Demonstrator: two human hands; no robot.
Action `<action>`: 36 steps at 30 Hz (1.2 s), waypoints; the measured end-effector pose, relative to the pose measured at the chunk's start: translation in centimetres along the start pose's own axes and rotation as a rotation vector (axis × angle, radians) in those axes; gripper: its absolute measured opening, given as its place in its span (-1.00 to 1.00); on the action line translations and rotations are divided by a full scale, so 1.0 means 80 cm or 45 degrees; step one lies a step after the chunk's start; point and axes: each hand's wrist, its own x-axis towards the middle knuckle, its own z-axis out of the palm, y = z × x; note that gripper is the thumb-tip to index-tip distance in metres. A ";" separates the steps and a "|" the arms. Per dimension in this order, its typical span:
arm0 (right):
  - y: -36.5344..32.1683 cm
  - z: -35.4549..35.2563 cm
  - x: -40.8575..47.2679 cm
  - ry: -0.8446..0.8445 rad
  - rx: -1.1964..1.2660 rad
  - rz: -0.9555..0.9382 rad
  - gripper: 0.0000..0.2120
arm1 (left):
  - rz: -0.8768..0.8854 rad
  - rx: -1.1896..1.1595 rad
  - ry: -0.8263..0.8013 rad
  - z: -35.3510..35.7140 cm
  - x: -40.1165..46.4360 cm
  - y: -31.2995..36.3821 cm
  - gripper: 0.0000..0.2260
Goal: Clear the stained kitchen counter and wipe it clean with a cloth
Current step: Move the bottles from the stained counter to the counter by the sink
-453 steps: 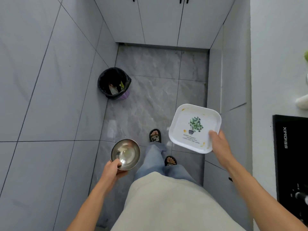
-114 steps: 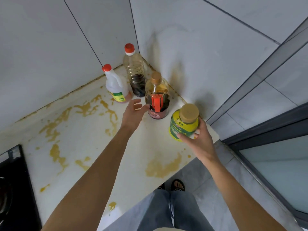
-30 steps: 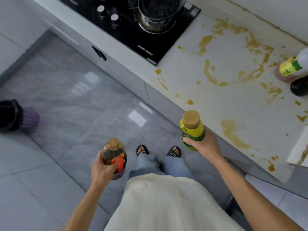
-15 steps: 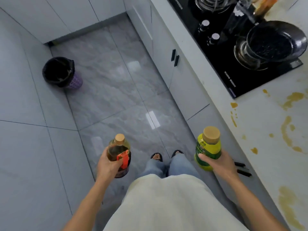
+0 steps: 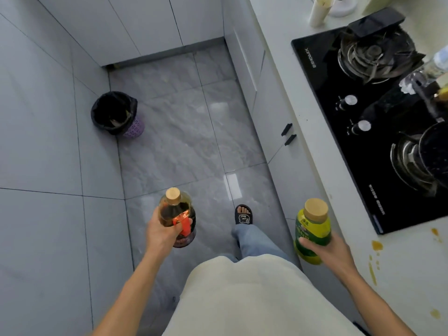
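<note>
My left hand (image 5: 163, 232) grips a round bottle of dark sauce (image 5: 177, 215) with a cork-coloured cap and a red tag, held upright over the grey floor. My right hand (image 5: 327, 249) holds a yellow-green bottle (image 5: 312, 226) with a tan cap, upright beside the counter's front edge. The white counter (image 5: 407, 270) runs along the right, and orange-brown stains (image 5: 377, 244) show on its near part. No cloth is in view.
A black gas hob (image 5: 363, 112) with two burners is set into the counter, and a dark pot (image 5: 436, 151) sits on the nearer burner. A bin with a black liner (image 5: 116, 116) stands by the left wall. Grey cabinets (image 5: 266, 112) line the counter's front.
I have turned away from the stained corner and walked along the counter with both bottles. The hob is now alongside me and the bin is nearer; both grips are unchanged.
</note>
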 end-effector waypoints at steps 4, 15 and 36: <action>-0.091 0.001 0.069 -0.034 -0.003 -0.099 -0.62 | -0.086 0.021 0.061 -0.007 0.033 0.019 -0.37; -0.340 0.064 0.232 -0.174 -0.050 -0.288 -0.57 | -0.320 0.022 0.161 -0.047 0.125 0.030 -0.43; -0.510 0.077 0.390 -0.061 -0.087 -0.003 -0.51 | -0.083 0.032 0.045 -0.100 0.524 0.322 -0.41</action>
